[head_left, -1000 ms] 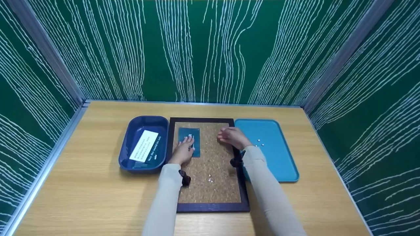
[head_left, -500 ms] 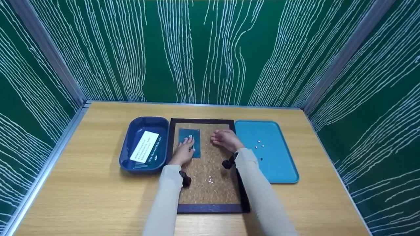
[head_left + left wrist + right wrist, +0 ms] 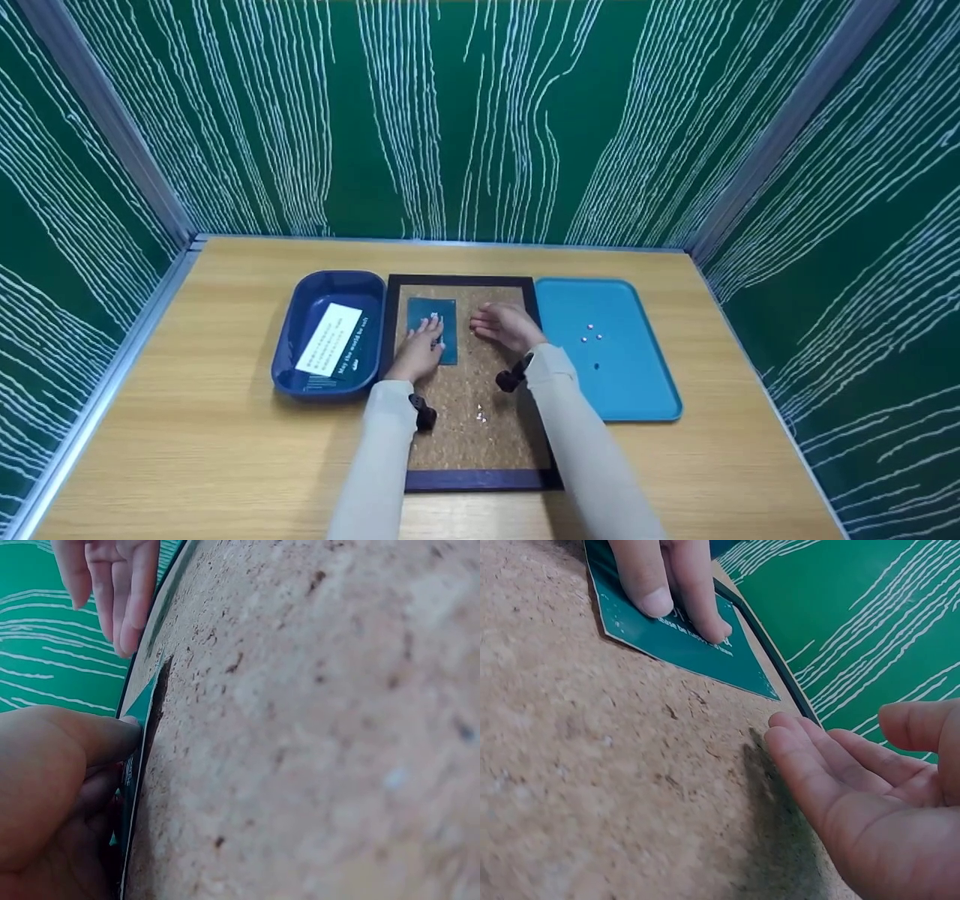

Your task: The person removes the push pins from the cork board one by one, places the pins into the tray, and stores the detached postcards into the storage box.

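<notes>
A dark green card (image 3: pixel 451 334) with white print lies on the framed cork board (image 3: pixel 499 442). My left hand (image 3: pixel 418 351) rests on it from the left, fingers (image 3: pixel 646 585) laid flat over the print. In the left wrist view the thumb (image 3: pixel 112 739) is at the card's edge. To the right of the card, my right hand (image 3: pixel 510 325) hovers close over the cork. Its fingers (image 3: pixel 802 757) are loosely extended with the thumb apart, and nothing shows between them. Several tiny shiny pieces (image 3: pixel 481 415) lie lower on the board.
Left of the board stands a dark blue bin (image 3: pixel 283 352) holding a white-and-green printed card (image 3: pixel 330 337). On the right, a light blue tray (image 3: pixel 634 386) carries several small pale pieces (image 3: pixel 590 327) and a dark speck (image 3: pixel 597 366). Green walls (image 3: pixel 510 150) enclose the wooden table (image 3: pixel 187 420).
My right hand has moved left from the board's right edge toward the card, its fingers now looser, uncovering more of the tray. The left hand stays on the card.
</notes>
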{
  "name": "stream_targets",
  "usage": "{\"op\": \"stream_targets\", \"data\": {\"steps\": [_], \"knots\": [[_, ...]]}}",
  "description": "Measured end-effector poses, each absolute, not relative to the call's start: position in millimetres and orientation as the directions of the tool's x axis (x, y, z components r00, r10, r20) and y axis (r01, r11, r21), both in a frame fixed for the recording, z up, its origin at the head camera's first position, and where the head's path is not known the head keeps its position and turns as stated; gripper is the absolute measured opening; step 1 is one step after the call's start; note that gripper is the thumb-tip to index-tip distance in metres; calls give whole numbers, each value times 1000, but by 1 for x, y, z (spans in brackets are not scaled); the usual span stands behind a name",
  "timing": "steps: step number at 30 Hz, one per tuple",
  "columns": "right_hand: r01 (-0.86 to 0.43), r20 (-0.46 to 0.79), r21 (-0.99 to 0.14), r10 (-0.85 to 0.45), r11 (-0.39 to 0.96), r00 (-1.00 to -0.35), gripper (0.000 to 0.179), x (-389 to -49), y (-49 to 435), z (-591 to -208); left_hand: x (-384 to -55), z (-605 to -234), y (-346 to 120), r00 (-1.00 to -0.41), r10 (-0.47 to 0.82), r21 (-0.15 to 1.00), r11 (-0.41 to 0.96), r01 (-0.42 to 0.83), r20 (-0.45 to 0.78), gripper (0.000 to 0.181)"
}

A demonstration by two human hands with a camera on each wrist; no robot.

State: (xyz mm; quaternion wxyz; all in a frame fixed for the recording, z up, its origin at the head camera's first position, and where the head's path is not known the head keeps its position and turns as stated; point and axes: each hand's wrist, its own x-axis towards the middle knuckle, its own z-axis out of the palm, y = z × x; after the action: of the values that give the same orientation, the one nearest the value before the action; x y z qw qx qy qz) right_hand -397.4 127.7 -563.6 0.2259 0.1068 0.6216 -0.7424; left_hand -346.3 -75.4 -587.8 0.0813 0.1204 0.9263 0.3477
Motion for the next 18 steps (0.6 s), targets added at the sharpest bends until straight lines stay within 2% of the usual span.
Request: {"op": "stream_targets", "data": {"steps": [10, 18], "knots": [[495, -462, -859, -217, -131, -860, 33, -396, 118, -567, -348, -592, -75, -959, 271, 659, 738, 148, -89, 49], [509, -478, -852, -219, -119, -851, 34, -396, 113, -571, -349, -590, -76, -955, 290, 655, 734, 180, -62, 49]]}}
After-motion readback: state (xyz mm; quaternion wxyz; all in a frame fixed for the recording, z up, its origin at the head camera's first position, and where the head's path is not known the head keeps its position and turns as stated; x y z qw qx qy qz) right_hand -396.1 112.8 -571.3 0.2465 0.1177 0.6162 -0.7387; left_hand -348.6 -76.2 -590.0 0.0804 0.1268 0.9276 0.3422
